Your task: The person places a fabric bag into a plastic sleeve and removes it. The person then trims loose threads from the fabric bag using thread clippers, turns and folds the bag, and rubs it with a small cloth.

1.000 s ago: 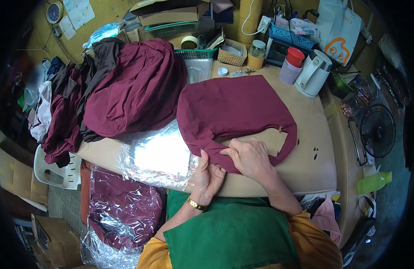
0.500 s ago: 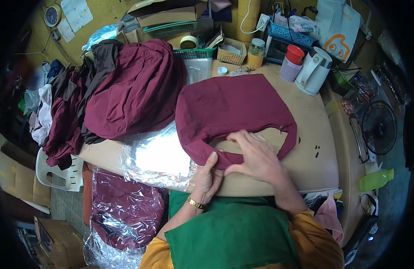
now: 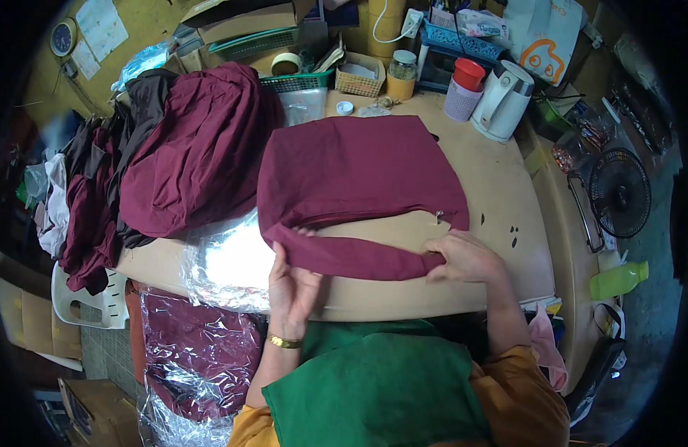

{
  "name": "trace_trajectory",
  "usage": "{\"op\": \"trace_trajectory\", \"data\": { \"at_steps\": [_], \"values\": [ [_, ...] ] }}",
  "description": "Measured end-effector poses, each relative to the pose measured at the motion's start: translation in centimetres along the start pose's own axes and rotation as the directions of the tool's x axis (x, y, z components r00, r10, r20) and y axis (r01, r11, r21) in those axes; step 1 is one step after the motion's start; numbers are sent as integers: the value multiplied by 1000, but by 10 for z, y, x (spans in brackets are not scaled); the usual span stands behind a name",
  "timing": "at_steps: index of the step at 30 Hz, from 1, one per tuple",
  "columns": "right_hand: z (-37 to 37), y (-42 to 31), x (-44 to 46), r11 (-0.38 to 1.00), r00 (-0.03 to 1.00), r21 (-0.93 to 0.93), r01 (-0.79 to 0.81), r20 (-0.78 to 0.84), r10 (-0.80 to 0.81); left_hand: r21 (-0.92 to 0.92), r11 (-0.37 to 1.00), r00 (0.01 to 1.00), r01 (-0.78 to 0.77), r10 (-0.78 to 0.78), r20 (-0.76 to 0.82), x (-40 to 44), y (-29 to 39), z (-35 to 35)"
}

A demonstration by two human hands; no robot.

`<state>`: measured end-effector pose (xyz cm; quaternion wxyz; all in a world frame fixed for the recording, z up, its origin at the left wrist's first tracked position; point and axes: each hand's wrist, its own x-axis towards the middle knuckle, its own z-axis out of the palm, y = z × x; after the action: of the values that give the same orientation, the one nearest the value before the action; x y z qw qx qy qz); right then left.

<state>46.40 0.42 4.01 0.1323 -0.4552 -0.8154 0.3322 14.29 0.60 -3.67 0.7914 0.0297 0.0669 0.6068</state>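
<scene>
A maroon fabric shoulder bag (image 3: 362,164) lies flat on the padded tabletop, its body toward the back and its wide strap looping toward me. A small metal zipper pull (image 3: 438,217) shows at the right of the opening. My left hand (image 3: 293,290) grips the strap's left part, thumb on the edge and fingers partly hidden beneath. Closed around the strap's right part is my right hand (image 3: 467,258). Between the two hands the strap (image 3: 359,258) is stretched out flat.
Left of the bag rises a heap of maroon fabric (image 3: 195,149), with clear plastic sleeves (image 3: 228,261) beside it. A plastic-wrapped maroon item (image 3: 198,350) sits below the table edge. Behind stand a kettle (image 3: 502,100), a jar (image 3: 402,74) and baskets (image 3: 359,77).
My right hand has moved right along the strap and my left hand has shifted left. The strap, earlier bunched near both hands, now lies extended between them.
</scene>
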Motion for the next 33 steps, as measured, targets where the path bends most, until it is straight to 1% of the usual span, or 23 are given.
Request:
{"op": "trace_trajectory", "data": {
  "at_steps": [1,2,4,6,7,8,9,10,11,12,13,14,15,16,18,20,22,24,26,28,29,30,33],
  "values": [
    [-1,1,-3,965,990,-223,-137,10,142,-16,1000,989,-2,0,-145,-4,12,-12],
    [-2,2,-5,864,960,-432,-258,-12,280,10,999,993,-33,34,-114,-8,25,-22],
    [-13,-12,-17,897,953,-371,-240,88,292,253,968,957,2,72,-280,-18,38,-16],
    [-16,-9,-29,925,937,-300,-233,185,296,822,532,915,204,195,-354,-39,79,-19],
    [-15,3,-38,974,975,48,-221,-8,222,932,225,898,285,277,-341,-47,97,-15],
    [-12,15,-43,919,954,377,-115,-216,208,964,-21,905,266,349,-242,-54,102,1],
    [-8,29,-39,861,824,470,-194,-398,403,947,-173,871,271,462,-165,-58,102,19],
    [-8,40,-32,858,822,473,-199,-396,408,903,-321,829,285,556,-64,-56,102,32],
    [-10,50,-22,892,709,353,-282,-549,442,905,-401,804,142,580,131,-48,89,28],
    [-10,60,-14,893,580,238,-381,-691,432,856,-517,806,23,516,290,-41,67,42],
    [-5,74,-8,893,580,239,-381,-690,432,702,-710,837,-47,356,416,-34,57,47],
    [2,89,-1,879,698,363,-308,-542,468,505,-854,850,-126,169,499,-30,53,50],
    [5,96,1,835,801,489,-252,-378,464,597,-801,946,47,227,230,-26,56,45],
    [1,92,-5,835,801,490,-251,-378,463,596,-802,946,47,227,231,-30,65,45],
    [-12,80,-20,849,814,432,-304,-345,467,837,-502,976,217,123,-180,-42,92,47],
    [-20,85,-15,838,814,520,-168,-406,415,730,-681,979,54,179,95,-45,113,48],
    [-26,97,-3,804,802,594,-31,-465,374,748,-655,911,-108,236,338,-10,108,59],
    [-27,124,36,913,744,405,45,-623,239,861,-426,894,-279,212,395,32,96,55],
    [-25,124,67,871,739,473,134,-633,230,842,-379,841,-385,232,489,68,84,48],
    [-30,129,84,815,738,538,214,-636,226,882,-370,887,-291,241,394,92,92,42],
    [-31,134,89,761,798,638,115,-516,312,915,-358,926,-186,249,285,99,95,37],
    [-29,136,90,694,840,720,9,-382,386,931,-242,886,-272,315,340,104,91,33],
    [-18,144,87,691,784,714,113,-491,379,983,-94,933,-155,313,178,103,103,9]
  ]
}}
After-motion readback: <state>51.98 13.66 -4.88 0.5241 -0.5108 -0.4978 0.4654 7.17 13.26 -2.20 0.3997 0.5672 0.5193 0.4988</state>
